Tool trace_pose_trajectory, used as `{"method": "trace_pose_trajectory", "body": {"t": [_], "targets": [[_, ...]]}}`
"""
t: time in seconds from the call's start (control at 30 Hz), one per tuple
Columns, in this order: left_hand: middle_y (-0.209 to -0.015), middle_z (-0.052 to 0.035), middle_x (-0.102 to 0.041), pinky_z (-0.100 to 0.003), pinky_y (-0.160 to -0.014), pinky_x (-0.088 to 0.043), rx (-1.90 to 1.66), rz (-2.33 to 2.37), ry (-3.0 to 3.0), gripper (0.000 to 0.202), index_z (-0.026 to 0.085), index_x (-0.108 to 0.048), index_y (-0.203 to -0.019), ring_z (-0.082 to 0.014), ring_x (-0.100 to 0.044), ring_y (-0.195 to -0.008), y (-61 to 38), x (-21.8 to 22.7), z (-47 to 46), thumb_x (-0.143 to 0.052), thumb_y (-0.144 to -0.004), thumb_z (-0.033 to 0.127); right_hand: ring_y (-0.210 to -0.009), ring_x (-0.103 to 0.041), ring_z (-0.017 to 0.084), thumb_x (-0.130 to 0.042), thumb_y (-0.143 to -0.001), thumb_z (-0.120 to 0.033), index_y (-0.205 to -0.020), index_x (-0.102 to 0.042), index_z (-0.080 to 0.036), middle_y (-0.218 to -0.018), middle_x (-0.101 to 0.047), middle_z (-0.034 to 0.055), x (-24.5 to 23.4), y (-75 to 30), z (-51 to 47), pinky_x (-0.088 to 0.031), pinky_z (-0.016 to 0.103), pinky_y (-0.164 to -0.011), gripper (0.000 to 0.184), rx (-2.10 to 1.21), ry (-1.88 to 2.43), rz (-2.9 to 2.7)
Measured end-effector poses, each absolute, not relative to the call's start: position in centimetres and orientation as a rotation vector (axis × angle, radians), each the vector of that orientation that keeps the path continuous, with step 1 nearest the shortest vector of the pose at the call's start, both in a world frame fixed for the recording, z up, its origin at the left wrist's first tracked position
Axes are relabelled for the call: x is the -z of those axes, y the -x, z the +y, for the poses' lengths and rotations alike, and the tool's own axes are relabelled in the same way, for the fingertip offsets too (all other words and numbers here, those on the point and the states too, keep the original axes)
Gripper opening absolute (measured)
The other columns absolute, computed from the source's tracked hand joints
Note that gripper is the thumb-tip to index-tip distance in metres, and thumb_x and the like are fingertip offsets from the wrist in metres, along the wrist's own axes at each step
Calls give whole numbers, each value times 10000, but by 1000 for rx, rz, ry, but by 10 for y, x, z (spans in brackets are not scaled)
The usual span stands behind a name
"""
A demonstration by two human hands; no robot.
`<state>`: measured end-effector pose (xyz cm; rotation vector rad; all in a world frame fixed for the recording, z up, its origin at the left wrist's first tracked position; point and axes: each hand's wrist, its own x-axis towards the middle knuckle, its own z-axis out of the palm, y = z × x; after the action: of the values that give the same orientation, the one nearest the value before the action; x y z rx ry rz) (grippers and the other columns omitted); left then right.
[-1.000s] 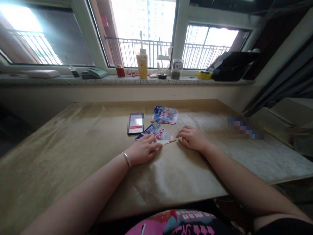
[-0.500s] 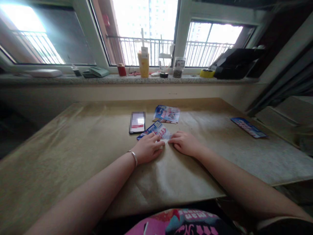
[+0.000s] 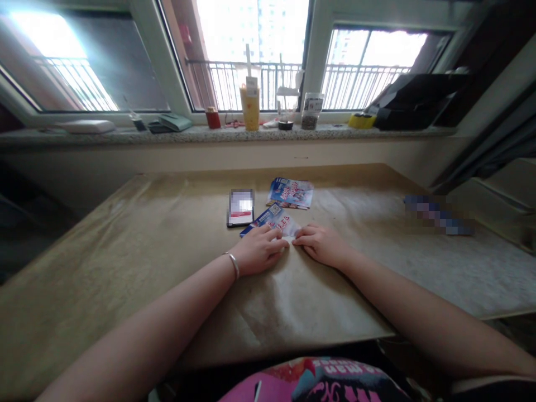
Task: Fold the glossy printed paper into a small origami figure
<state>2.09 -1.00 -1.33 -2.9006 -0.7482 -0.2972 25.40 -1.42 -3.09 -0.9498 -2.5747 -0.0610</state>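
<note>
A blue and white printed leaflet (image 3: 281,221) lies tilted on the table, with a QR code near its far edge. My left hand (image 3: 260,251) covers its near left part, fingers bent and pressed down on the paper. At the near right edge, the fingers of my right hand (image 3: 321,245) are held together on the paper, close to the left fingertips. A pale strip of the leaflet shows between both hands; whether it is folded over I cannot tell. Just beyond is a fanned stack of similar leaflets (image 3: 291,193). A phone (image 3: 240,207) with a blurred screen lies left of the leaflet.
A brown cover lies over the table (image 3: 176,223). At the far right is a blurred blue leaflet (image 3: 438,215). Along the windowsill (image 3: 234,135) stand a yellow drink cup (image 3: 250,109), a red jar (image 3: 213,118), clear cups, yellow tape (image 3: 362,120) and a black case (image 3: 410,109).
The whole view has shifted slightly, so things sit a little further right. Both hands stay on the leaflet in nearly the same pose. The far-right leaflet now appears blurred.
</note>
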Motion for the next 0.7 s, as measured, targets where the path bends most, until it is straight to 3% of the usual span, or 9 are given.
{"method": "trace_pose_trajectory", "body": {"t": [0.7], "targets": [[-1076,-70,-586,-356,-895,-422,295,-715,3050,275,197,-592,-1087,-204,-511,-967,1,3,-14,-427,-868,182,-819,-577,166,-490,-845,-119,-916,-719,-219,-917,-681,54,31,-255,-13,-464,282,-746,260,54,947,-2558]]}}
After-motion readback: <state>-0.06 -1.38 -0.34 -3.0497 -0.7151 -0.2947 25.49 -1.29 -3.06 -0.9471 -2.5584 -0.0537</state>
